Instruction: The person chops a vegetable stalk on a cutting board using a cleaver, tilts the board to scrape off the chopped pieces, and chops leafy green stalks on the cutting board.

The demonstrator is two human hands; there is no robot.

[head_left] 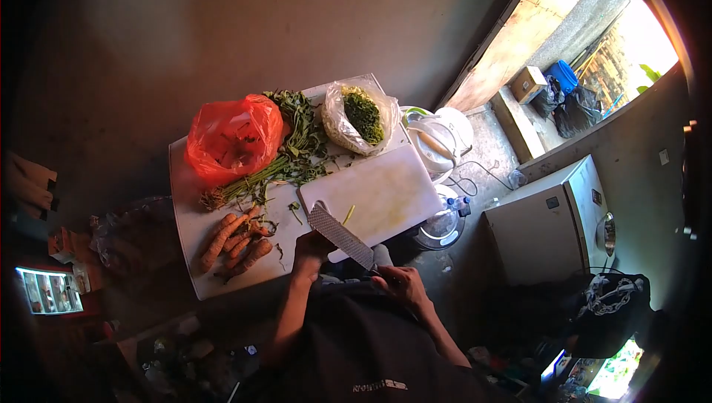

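Observation:
A broad knife [343,238] with a dimpled blade slants over the near edge of the white cutting board [386,188]. My right hand [403,285] is closed round its handle. Close to the blade's far end is my left hand [313,251]; its fingers are dark and partly hidden, so whether it touches the blade is unclear. A thin green stalk piece [348,214] lies on the board beside the blade. Left of my left hand rest several carrots [235,244], dull orange, on the white table [194,221].
Leafy green stalks [297,125] lie behind the carrots, beside a red plastic bag [236,136]. A clear bag of chopped greens [362,117] stands at the table's back. To the right are a white appliance [432,143], a lidded container [441,228] and a small fridge [541,225].

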